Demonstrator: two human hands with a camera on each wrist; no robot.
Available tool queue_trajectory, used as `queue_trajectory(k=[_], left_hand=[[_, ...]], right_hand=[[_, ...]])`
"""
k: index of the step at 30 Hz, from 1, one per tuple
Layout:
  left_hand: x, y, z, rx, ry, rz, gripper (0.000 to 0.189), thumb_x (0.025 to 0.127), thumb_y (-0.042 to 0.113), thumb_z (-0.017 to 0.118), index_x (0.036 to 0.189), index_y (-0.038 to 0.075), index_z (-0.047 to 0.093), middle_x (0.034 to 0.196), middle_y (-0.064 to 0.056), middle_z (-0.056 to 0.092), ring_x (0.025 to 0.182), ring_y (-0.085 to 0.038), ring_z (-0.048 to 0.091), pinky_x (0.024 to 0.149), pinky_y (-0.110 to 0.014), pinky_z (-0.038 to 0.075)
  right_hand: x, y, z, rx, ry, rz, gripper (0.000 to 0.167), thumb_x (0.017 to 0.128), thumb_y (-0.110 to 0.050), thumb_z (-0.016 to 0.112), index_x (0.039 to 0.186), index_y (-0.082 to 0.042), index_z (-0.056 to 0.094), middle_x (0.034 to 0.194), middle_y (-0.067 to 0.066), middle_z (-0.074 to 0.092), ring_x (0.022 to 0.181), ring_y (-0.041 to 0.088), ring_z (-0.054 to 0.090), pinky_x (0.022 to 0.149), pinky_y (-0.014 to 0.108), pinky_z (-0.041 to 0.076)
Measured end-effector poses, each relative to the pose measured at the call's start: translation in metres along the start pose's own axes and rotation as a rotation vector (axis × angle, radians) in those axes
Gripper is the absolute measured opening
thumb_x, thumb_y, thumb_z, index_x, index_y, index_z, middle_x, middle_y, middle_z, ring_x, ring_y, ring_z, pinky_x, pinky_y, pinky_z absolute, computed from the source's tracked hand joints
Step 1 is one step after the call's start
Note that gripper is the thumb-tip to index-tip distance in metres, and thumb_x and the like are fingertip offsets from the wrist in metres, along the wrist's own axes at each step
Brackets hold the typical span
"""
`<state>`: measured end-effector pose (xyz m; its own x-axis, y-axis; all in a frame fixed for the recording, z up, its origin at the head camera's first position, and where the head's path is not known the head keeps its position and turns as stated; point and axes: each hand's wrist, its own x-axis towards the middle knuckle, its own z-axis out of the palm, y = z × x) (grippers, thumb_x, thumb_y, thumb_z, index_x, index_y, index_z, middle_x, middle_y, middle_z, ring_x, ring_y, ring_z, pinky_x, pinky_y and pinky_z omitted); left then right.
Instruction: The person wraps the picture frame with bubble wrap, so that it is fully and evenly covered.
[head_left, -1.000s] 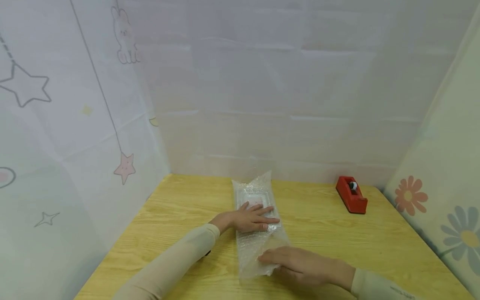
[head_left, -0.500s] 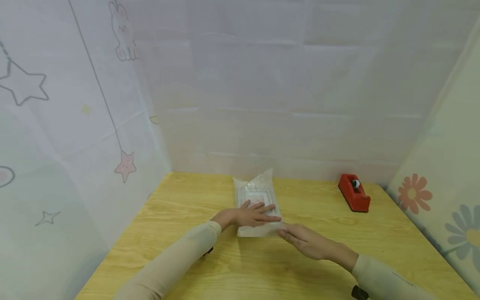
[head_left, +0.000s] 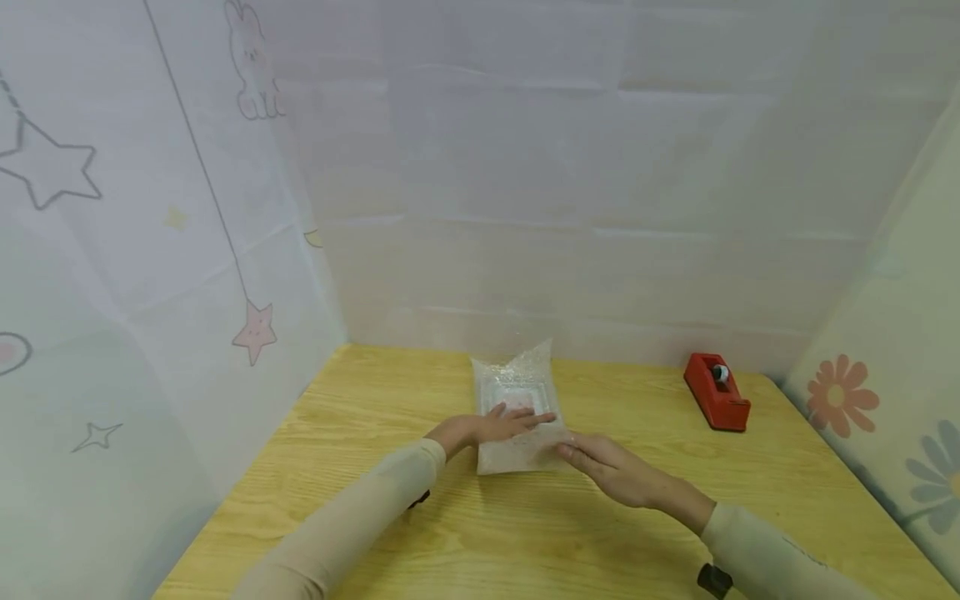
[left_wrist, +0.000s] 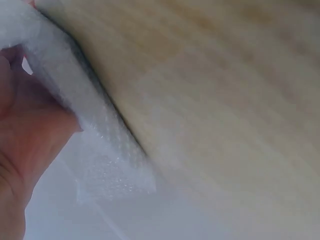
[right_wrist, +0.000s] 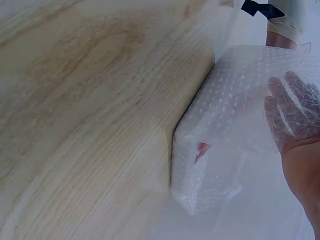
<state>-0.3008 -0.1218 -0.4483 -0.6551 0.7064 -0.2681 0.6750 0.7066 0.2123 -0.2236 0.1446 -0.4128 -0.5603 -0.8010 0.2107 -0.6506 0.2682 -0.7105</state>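
Observation:
A flat rectangular frame-like object (head_left: 492, 392) with a pale border and pinkish middle lies on a sheet of bubble wrap (head_left: 528, 362). My left hand (head_left: 504, 427) rests on it, fingers spread and straight; the folded-up near flap covers part of that hand. In the left wrist view the left hand (left_wrist: 30, 130) sits against the wrap, its fingertips hidden. With thumb and fingers, my right hand (head_left: 611, 471) holds the right edge of the raised flap. The right wrist view shows its fingers (right_wrist: 287, 107) through the clear bubble wrap (right_wrist: 240, 75).
A red tape dispenser (head_left: 716, 392) with a small roll stands at the back right of the wood-grain table (head_left: 480, 533). Printed fabric walls (head_left: 525, 167) close off the back and both sides. A dark wrist strap (head_left: 714, 581) shows under the right sleeve.
My right hand has lifted the near end of the bubble wrap and moved forward, folding it up over the object toward my left hand. The left hand has stayed pressed on the object.

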Motion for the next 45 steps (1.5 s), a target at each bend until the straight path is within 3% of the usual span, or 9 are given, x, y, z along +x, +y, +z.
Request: queue_trajectory(k=[2,8,11,15,22,28,34,40,45], left_hand=[[0.004,-0.005,-0.002,-0.265,0.001,0.059,0.059,0.112,0.047,0.016,0.166,0.023,0.012,0.170,-0.009,0.009,0.154,-0.027,0.001,0.120,-0.049,-0.005],[0.011,-0.016,0.000,-0.045,-0.035,0.142,0.055,0.114,0.041,0.019,0.166,0.025,0.013,0.170,0.002,0.007,0.154,-0.031,0.006,0.118,-0.059,0.010],[0.012,-0.018,0.005,-0.072,-0.003,0.145,0.054,0.114,0.038,0.025,0.166,0.030,0.013,0.170,0.009,0.009,0.153,-0.027,0.009,0.117,-0.059,0.011],[0.012,-0.020,0.011,-0.145,0.099,0.093,0.057,0.113,0.028,0.038,0.165,0.037,0.015,0.168,0.008,0.015,0.152,-0.027,0.013,0.114,-0.063,0.013],[0.013,-0.030,0.014,0.220,0.178,-0.178,0.061,0.112,0.021,0.040,0.165,0.032,0.013,0.168,-0.014,0.011,0.151,-0.042,0.010,0.114,-0.067,0.014],[0.005,-0.033,0.011,0.084,0.150,-0.075,0.072,0.104,0.043,0.053,0.164,0.017,0.022,0.166,-0.025,0.006,0.150,-0.049,0.000,0.114,-0.069,0.002],[0.003,-0.039,0.009,-0.072,0.205,0.003,0.079,0.107,0.036,0.049,0.159,-0.009,0.012,0.164,-0.031,0.007,0.150,-0.049,0.002,0.117,-0.062,0.001],[0.009,-0.048,0.006,-0.152,0.220,0.060,0.063,0.110,0.033,0.039,0.162,0.001,0.020,0.165,-0.024,0.015,0.150,-0.046,0.010,0.118,-0.060,0.005],[0.013,-0.058,0.001,-0.382,0.265,0.038,0.056,0.113,0.044,0.022,0.164,0.021,0.024,0.166,-0.004,0.023,0.152,-0.031,0.018,0.120,-0.053,0.012]], right_hand=[[-0.001,0.000,0.000,0.002,0.005,0.003,0.038,0.114,-0.020,0.035,0.141,-0.008,0.059,0.146,0.007,0.055,0.134,0.028,0.049,0.106,0.048,0.042],[-0.006,-0.002,0.002,0.014,0.002,0.000,0.038,0.114,-0.020,0.035,0.143,-0.011,0.058,0.144,0.005,0.056,0.133,0.026,0.049,0.106,0.043,0.044],[-0.009,-0.001,0.000,0.019,0.003,-0.013,0.038,0.114,-0.018,0.035,0.145,-0.010,0.056,0.146,0.006,0.054,0.135,0.026,0.048,0.107,0.041,0.042],[-0.008,0.003,-0.005,0.031,0.022,-0.023,0.034,0.114,-0.015,0.036,0.135,-0.010,0.061,0.136,0.004,0.062,0.127,0.024,0.055,0.101,0.038,0.047],[0.003,0.008,-0.014,0.075,0.031,-0.038,0.036,0.114,-0.013,0.035,0.134,-0.013,0.064,0.127,0.002,0.067,0.119,0.023,0.061,0.097,0.043,0.050],[0.018,0.016,-0.022,0.158,0.030,-0.106,0.035,0.113,-0.010,0.035,0.131,-0.009,0.065,0.120,0.008,0.071,0.110,0.027,0.066,0.091,0.045,0.053],[0.029,0.030,-0.033,0.245,0.088,-0.173,0.031,0.110,-0.001,0.041,0.126,-0.002,0.068,0.114,0.016,0.072,0.103,0.033,0.069,0.085,0.047,0.056],[0.034,0.043,-0.040,0.267,0.168,-0.166,0.028,0.108,0.001,0.045,0.124,0.001,0.069,0.112,0.018,0.072,0.099,0.035,0.071,0.082,0.048,0.057],[0.036,0.055,-0.042,0.310,0.251,-0.103,0.026,0.109,-0.005,0.048,0.125,0.002,0.068,0.113,0.015,0.073,0.097,0.035,0.072,0.082,0.047,0.058]])
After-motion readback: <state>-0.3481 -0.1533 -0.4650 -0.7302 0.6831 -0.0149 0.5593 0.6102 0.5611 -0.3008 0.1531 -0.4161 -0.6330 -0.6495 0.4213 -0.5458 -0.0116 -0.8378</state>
